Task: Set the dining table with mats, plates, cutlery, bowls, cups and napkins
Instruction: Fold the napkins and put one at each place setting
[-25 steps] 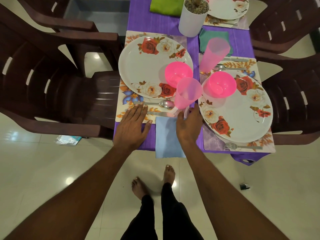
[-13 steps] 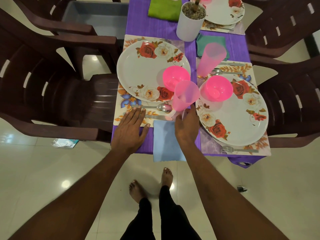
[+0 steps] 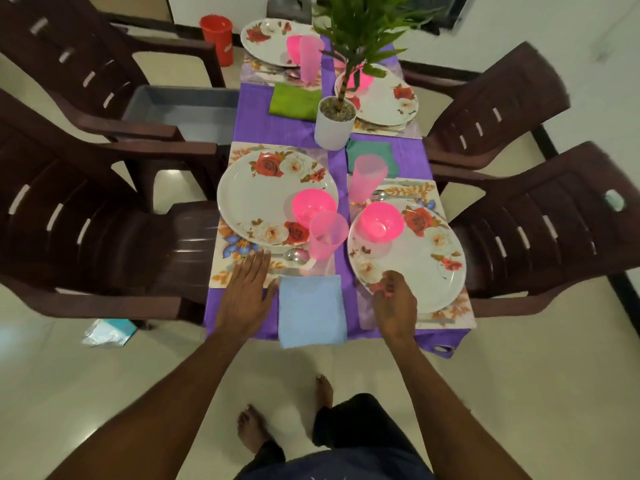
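Your left hand (image 3: 246, 296) is lying flat with straight fingers on the near left mat (image 3: 221, 268), holding nothing. Your right hand (image 3: 394, 303) is hanging loose and empty over the near edge of the right plate (image 3: 429, 271), with its fingers softly bent.

The blue napkin (image 3: 312, 310) is lying between your hands on the purple cloth (image 3: 263, 119) of the worktop. Its near edge is hanging a little over the side, so a bump from your arm could be pulling it down to the floor. The tall pink cup (image 3: 327, 235) is standing just beside the spoon (image 3: 296, 255) and near the left plate (image 3: 266, 195). It looks light and thin, so a quick swing of your right hand could be knocking it over onto the plates.

The plates are round, smooth and shiny, with red and white flowers painted on them. The pink bowls (image 3: 313, 206) are round and a bit see-through, like the cups. The napkin looks soft and is folded into a neat square shape. The mats are flat, with leaves and flowers printed on them. The plant pot (image 3: 334, 124) in the middle is white and smooth, with little stones on top.

This near place looks almost done, I am thinking.
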{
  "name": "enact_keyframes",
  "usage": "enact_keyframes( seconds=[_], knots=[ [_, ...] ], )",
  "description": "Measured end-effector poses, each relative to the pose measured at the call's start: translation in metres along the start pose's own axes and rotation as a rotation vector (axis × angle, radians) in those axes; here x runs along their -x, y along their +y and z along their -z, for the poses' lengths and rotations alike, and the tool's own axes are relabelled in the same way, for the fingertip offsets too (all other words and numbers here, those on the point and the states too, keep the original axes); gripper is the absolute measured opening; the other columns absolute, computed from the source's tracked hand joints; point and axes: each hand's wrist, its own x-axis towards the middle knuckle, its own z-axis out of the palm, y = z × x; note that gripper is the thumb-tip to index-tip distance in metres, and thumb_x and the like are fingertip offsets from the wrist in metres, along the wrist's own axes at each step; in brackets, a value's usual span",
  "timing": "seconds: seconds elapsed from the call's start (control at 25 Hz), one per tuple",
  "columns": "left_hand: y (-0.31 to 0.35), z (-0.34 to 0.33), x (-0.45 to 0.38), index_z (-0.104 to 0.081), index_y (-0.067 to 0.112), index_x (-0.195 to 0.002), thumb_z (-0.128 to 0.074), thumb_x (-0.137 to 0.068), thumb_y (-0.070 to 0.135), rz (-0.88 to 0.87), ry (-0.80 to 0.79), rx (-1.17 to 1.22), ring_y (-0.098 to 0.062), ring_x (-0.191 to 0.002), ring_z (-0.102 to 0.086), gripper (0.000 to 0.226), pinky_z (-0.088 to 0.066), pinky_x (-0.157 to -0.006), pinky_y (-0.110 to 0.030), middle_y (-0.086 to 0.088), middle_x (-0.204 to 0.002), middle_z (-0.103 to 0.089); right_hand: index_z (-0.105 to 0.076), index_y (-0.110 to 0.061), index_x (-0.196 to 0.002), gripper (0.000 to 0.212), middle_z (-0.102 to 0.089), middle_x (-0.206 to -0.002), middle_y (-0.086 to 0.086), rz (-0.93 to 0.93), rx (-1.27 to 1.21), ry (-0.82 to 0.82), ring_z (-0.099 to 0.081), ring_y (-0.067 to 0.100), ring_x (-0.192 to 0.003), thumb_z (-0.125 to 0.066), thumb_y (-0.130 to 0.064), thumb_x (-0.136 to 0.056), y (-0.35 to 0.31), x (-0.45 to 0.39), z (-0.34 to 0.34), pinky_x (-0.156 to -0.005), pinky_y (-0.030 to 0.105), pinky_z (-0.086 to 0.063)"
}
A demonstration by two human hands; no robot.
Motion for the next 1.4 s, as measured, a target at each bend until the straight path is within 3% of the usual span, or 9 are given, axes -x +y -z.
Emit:
enact_keyframes(
  seconds=[0.16, 0.24, 0.32, 0.48, 0.72, 0.96, 1.16, 1.28, 1.4],
  knots=[
    [0.053, -0.009, 0.006, -0.035, 0.015, -0.157, -0.035, -0.105, 0.042, -0.033, 0.167, 0.092, -0.020, -0.150, -0.031, 0.059, -0.023, -0.124, -0.039, -0.001, -0.163, -0.033, -0.057, -0.008, -0.130, 0.035, -0.067, -0.117, 0.013, -0.105, -0.165, 0.024, -0.063, 0.032, -0.108, -0.061, -0.013, -0.096, -0.003, -0.053, 0.018, -0.088, 0.031, -0.046],
    [0.076, -0.013, 0.019, -0.041, 0.015, -0.154, -0.037, -0.106, 0.039, -0.296, 0.144, 0.101, -0.017, -0.146, -0.038, 0.053, -0.032, -0.119, -0.037, -0.001, -0.160, -0.036, -0.056, -0.009, -0.132, 0.034, -0.066, -0.121, 0.013, -0.196, -0.238, 0.063, -0.062, 0.030, -0.112, -0.059, -0.015, -0.098, -0.014, -0.072, 0.013, -0.088, 0.029, -0.043],
    [0.118, -0.033, 0.013, -0.042, 0.014, -0.153, -0.043, -0.106, 0.035, -0.466, 0.085, 0.078, -0.011, -0.149, -0.033, 0.051, -0.029, -0.121, -0.028, 0.000, -0.160, -0.035, -0.056, -0.009, -0.135, 0.036, -0.066, -0.125, 0.013, -0.185, -0.254, 0.037, -0.061, 0.031, -0.114, -0.058, -0.018, -0.099, -0.014, -0.109, 0.016, -0.092, 0.031, -0.044],
    [0.163, -0.052, -0.026, -0.026, 0.021, -0.160, -0.049, -0.103, 0.044, -0.266, -0.099, 0.083, -0.004, -0.153, -0.014, 0.066, -0.028, -0.122, -0.028, 0.009, -0.165, -0.018, -0.052, -0.013, -0.142, 0.046, -0.062, -0.134, 0.013, -0.106, -0.225, -0.100, -0.059, 0.033, -0.121, -0.059, -0.024, -0.099, -0.007, -0.172, 0.020, -0.104, 0.043, -0.047],
    [0.181, -0.063, -0.043, 0.006, 0.041, -0.158, -0.021, -0.089, 0.083, 0.001, -0.277, 0.104, 0.008, -0.150, 0.011, 0.085, -0.012, -0.122, -0.024, 0.022, -0.166, 0.007, -0.044, -0.017, -0.150, 0.053, -0.054, -0.146, 0.013, -0.016, -0.056, -0.368, -0.054, 0.034, -0.129, -0.055, -0.022, -0.098, -0.010, -0.220, 0.014, -0.108, 0.044, -0.045],
    [0.173, -0.076, -0.044, 0.009, 0.042, -0.158, -0.043, -0.100, 0.066, 0.044, -0.263, 0.153, 0.009, -0.150, 0.010, 0.081, -0.005, -0.120, -0.018, 0.025, -0.165, 0.009, -0.054, -0.016, -0.141, 0.042, -0.061, -0.137, 0.011, 0.054, -0.042, -0.408, -0.057, 0.033, -0.124, -0.052, -0.017, -0.099, -0.012, -0.219, 0.008, -0.099, 0.039, -0.045],
    [0.162, -0.089, -0.040, 0.002, 0.033, -0.162, -0.044, -0.101, 0.065, 0.035, -0.265, 0.133, 0.007, -0.152, 0.007, 0.083, -0.004, -0.123, -0.020, 0.021, -0.167, 0.006, -0.054, -0.017, -0.141, 0.041, -0.061, -0.138, 0.009, 0.109, -0.005, -0.483, -0.057, 0.031, -0.124, -0.051, -0.025, -0.100, -0.009, -0.221, 0.005, -0.099, 0.039, -0.045],
    [0.161, -0.091, -0.041, 0.004, 0.032, -0.162, -0.041, -0.100, 0.067, 0.039, -0.272, 0.128, 0.006, -0.152, 0.008, 0.084, -0.006, -0.123, -0.022, 0.020, -0.168, 0.007, -0.049, -0.015, -0.145, 0.049, -0.060, -0.139, 0.010, 0.082, 0.034, -0.387, -0.056, 0.030, -0.126, -0.051, -0.039, -0.101, -0.012, -0.229, 0.006, -0.102, 0.041, -0.045],
    [0.159, -0.092, -0.040, 0.005, 0.031, -0.162, -0.040, -0.101, 0.067, 0.035, -0.270, 0.123, 0.004, -0.153, 0.006, 0.084, -0.009, -0.124, -0.025, 0.018, -0.169, 0.006, -0.040, -0.012, -0.151, 0.064, -0.056, -0.142, 0.012, 0.148, -0.061, -0.295, -0.054, 0.030, -0.130, -0.064, -0.029, -0.094, -0.025, -0.249, 0.009, -0.105, 0.043, -0.046]
  ],
)
